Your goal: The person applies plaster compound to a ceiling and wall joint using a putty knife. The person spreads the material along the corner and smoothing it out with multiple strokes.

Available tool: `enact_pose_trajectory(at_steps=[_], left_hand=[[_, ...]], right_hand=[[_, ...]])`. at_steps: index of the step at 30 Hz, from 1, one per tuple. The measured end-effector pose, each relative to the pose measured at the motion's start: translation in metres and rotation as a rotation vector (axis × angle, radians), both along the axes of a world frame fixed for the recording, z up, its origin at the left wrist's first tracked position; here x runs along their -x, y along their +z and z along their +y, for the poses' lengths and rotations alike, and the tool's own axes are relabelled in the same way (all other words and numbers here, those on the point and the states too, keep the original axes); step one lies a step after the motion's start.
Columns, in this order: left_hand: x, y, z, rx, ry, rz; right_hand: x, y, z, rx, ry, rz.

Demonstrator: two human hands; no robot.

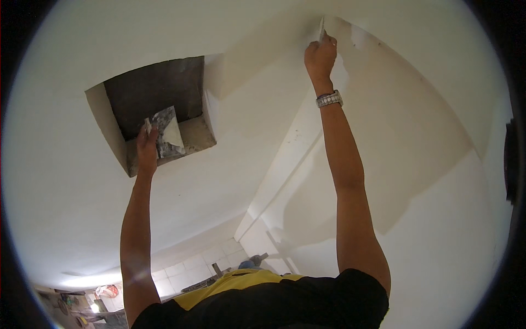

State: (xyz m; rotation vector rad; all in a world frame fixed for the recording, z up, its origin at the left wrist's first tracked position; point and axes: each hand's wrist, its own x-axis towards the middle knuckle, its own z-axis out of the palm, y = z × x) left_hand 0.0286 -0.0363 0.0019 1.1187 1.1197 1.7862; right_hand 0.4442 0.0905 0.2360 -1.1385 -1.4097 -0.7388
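My left hand (147,151) is closed around the handle of a flat, smeared metal plastering trowel (163,122), in front of a square wall recess. A lump of white putty (173,136) lies on the trowel's face. High up, my raised right hand (321,57) grips a putty knife (321,26) seen nearly edge-on. Its blade is at the corner where the pale wall surfaces (290,41) meet; whether it touches cannot be made out. A metal-band watch (329,99) circles my right wrist.
The recess (159,82) has a dark back and a rough ledge. A narrow raised strip (290,164) runs down the wall corner. White tiles (192,267) and assorted items, including a red-and-white bag (107,291), show low on the left. A dark object (510,162) stands at the right edge.
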Motion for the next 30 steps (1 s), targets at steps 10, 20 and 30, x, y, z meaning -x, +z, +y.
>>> enact_pose_trajectory(at_steps=[10, 20, 30], left_hand=[[-0.006, 0.001, -0.001, -0.063, 0.046, -0.001], [0.013, -0.024, 0.018, 0.009, 0.068, 0.001], [0.003, -0.014, 0.012, -0.043, 0.000, 0.039]], right_hand=[[-0.028, 0.037, -0.004, 0.072, 0.025, 0.148], [0.019, 0.005, -0.009, 0.027, -0.083, -0.172], [-0.054, -0.012, -0.005, 0.053, 0.014, 0.205]])
